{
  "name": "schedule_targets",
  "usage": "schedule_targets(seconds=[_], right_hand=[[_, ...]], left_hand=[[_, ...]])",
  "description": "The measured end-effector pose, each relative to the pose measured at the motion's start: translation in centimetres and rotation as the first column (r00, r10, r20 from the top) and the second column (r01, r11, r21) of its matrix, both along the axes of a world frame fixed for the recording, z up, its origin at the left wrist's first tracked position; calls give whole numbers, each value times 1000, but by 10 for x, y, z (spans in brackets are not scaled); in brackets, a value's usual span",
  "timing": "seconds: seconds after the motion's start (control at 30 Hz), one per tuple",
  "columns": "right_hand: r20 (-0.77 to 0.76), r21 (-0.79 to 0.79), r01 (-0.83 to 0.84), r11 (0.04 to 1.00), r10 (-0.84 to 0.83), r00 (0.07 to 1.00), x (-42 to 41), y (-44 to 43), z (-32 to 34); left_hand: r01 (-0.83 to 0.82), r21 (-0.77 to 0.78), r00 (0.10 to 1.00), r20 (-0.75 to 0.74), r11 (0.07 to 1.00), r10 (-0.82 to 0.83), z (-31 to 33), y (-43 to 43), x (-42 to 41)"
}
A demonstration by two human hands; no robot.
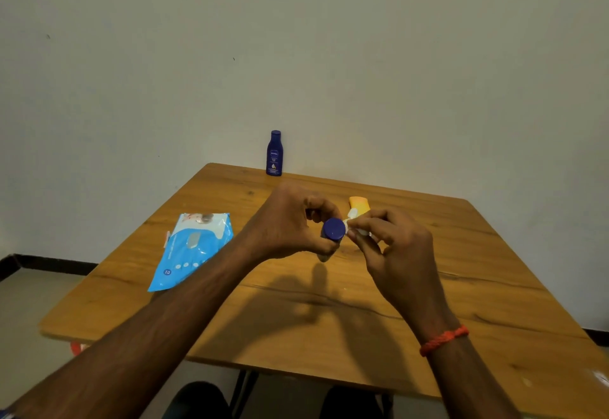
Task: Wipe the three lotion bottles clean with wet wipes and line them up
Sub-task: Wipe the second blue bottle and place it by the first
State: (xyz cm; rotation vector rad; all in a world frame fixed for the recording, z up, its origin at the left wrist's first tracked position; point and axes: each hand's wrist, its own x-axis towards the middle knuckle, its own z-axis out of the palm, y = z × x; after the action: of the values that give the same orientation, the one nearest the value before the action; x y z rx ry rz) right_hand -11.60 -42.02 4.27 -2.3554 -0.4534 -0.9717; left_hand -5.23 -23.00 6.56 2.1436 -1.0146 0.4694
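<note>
My left hand (293, 221) grips a dark blue lotion bottle (333, 229) above the table's middle, its round cap pointing toward me; most of its body is hidden in my fingers. My right hand (392, 247) pinches a small white wet wipe (354, 224) against the side of that cap. A second dark blue lotion bottle (274, 153) stands upright at the table's far edge by the wall. A yellow-orange lotion bottle (359, 204) lies on the table just behind my right fingers, partly hidden.
A blue wet wipes pack (189, 250) lies flat on the wooden table (296, 319), left of my left forearm. The wall stands right behind the table's far edge. An orange thread band circles my right wrist (443, 339).
</note>
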Motion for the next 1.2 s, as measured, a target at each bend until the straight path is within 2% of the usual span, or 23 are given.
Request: schedule_targets(seconds=[0.23, 0.33, 0.5, 0.7, 0.9, 1.07, 1.2], right_hand=[[158, 140, -50, 989, 28, 987, -10, 10, 2], [108, 41, -79, 996, 75, 991, -9, 18, 0], [65, 7, 15, 1000, -15, 998, 2, 21, 13], [-121, -143, -132, 981, 115, 986, -7, 1, 12], [27, -32, -15, 999, 16, 1000, -1, 7, 19], [-49, -102, -163, 981, 159, 986, -8, 15, 12], [33, -133, -75, 988, 80, 996, -5, 26, 12]], left_hand=[[-33, 3, 999, 19, 999, 33, 10, 3, -1], [-34, 36, 999, 21, 999, 33, 10, 1, -3], [-60, 40, 998, 16, 997, 59, 11, -4, -6], [-67, 87, 996, -45, 994, 72, 14, 1, -4], [-45, 73, 998, -39, 996, 48, 15, -9, -8], [-49, 127, 997, -60, 991, 57, 11, -7, -7], [-45, 120, 999, -14, 992, 47, 8, -9, -8]])
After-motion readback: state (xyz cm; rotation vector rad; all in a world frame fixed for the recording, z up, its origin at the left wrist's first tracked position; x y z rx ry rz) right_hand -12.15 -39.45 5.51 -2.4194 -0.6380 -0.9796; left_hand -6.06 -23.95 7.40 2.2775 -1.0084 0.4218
